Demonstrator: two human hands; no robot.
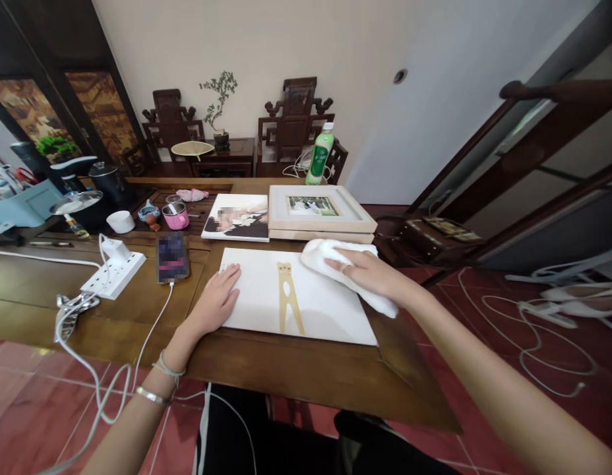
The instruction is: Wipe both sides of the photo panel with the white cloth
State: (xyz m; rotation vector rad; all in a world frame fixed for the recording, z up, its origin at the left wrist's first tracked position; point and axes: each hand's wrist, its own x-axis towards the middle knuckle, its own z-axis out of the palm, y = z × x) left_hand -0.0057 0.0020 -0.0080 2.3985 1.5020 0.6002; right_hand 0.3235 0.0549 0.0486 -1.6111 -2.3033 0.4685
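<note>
A white rectangular board (251, 297) lies flat near the front edge of the wooden table, with a tan easel-back stand (289, 303) on its face. My left hand (219, 297) rests on the board's left edge, fingers stretched out and holding nothing. Under my right hand (360, 269) is a white cloth (323, 254), gripped and pressed against the board's upper right part. One end of the cloth hangs over the board's right edge. Part of the cloth is hidden by my fingers.
Behind the board lie a photo panel (241, 227) and stacked pale frames (320, 231), with a green bottle (320, 155) beyond. A phone (172, 257), a power strip (115, 276), a pink cup (175, 216) and white cables stand or lie left. The table's right edge is near.
</note>
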